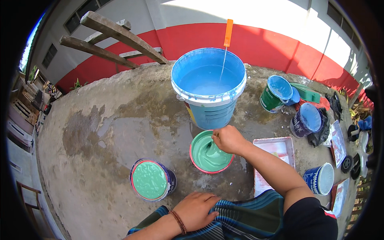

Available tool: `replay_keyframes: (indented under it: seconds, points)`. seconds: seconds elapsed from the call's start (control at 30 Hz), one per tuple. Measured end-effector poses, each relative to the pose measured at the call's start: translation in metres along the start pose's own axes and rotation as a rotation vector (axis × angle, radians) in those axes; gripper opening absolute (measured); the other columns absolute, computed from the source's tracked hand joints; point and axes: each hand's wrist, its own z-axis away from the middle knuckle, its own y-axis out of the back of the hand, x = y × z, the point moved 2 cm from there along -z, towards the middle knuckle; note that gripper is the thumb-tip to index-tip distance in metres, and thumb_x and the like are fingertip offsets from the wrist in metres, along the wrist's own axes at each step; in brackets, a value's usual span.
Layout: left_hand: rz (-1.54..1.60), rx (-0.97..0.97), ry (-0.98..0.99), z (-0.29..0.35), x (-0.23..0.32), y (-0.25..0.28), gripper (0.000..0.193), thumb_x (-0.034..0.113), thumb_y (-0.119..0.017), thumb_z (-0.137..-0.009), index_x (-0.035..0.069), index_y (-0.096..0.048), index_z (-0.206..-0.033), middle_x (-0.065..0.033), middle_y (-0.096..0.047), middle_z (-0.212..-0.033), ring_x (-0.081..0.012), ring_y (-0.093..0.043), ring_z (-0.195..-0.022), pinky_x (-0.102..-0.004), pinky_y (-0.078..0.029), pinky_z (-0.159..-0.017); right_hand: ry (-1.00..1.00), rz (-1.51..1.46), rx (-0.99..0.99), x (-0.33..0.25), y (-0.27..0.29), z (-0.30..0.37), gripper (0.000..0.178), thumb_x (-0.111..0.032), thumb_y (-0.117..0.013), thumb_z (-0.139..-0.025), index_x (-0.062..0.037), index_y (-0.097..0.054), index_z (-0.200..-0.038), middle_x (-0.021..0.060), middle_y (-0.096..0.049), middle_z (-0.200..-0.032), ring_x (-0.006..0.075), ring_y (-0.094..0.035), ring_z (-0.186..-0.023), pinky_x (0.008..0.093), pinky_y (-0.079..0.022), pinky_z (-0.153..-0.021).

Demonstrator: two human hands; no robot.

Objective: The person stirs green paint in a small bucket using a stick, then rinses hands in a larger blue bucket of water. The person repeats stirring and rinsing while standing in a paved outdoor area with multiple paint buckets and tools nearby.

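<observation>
A round tub of green paint with a red rim stands on the ground in front of me. Over it, my right hand is closed in a pinch; a short dark piece shows below the fingers in the swirled paint, too hidden to name. My left hand lies with fingers stretched out on the dark striped cloth over my lap, holding nothing. To the left of the tub is a dark pail filled nearly to its rim with the same green paint.
A large blue-coated bucket of bluish liquid stands behind the tub, an orange-handled metal rod leaning in it. At right are a paint tray and several smaller pails. A wooden trestle stands by the red-and-white wall.
</observation>
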Motion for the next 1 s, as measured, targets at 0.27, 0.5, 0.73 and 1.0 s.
replay_keyframes:
  seconds: [0.27, 0.5, 0.73, 1.0]
  points:
    - [0.015, -0.18, 0.111, 0.006, -0.002, -0.014, 0.047, 0.025, -0.067, -0.086, 0.003, -0.056, -0.126, -0.0165, -0.063, -0.115, -0.036, -0.061, -0.107, -0.0469, -0.047, -0.097, 0.07, -0.116, 0.039, -0.019, -0.011, -0.01, 0.016, -0.014, -0.066, -0.084, 0.0011, -0.069, -0.078, 0.0228, -0.066, -0.071, 0.0402, -0.065, -0.065, 0.0473, -0.053, -0.063]
    - [0.082, -0.15, 0.143, 0.004, -0.005, -0.014, 0.042, 0.029, -0.067, -0.081, 0.005, -0.067, -0.116, -0.022, -0.067, -0.114, -0.0393, -0.063, -0.107, -0.0487, -0.049, -0.091, -0.031, -0.042, -0.122, -0.019, -0.021, -0.015, 0.015, -0.015, -0.067, -0.073, -0.0009, -0.071, -0.071, 0.0244, -0.067, -0.073, 0.0436, -0.065, -0.071, 0.0496, -0.054, -0.073]
    - [0.069, -0.179, 0.095, 0.0, -0.013, -0.019, 0.043, 0.031, -0.067, -0.082, 0.002, -0.066, -0.114, -0.0231, -0.067, -0.112, -0.0396, -0.063, -0.107, -0.0489, -0.049, -0.091, 0.023, -0.026, -0.251, -0.011, -0.032, -0.017, 0.013, -0.007, -0.067, -0.075, 0.0049, -0.068, -0.071, 0.0258, -0.065, -0.072, 0.0433, -0.065, -0.072, 0.048, -0.053, -0.07]
    - [0.055, -0.213, 0.088, -0.004, -0.021, -0.027, 0.04, 0.031, -0.066, -0.084, 0.001, -0.066, -0.11, -0.0242, -0.068, -0.105, -0.0411, -0.064, -0.102, -0.0487, -0.051, -0.088, 0.027, -0.051, -0.295, -0.023, -0.021, -0.015, 0.012, -0.007, -0.068, -0.075, 0.004, -0.068, -0.069, 0.0233, -0.066, -0.069, 0.0413, -0.065, -0.068, 0.0467, -0.052, -0.067]
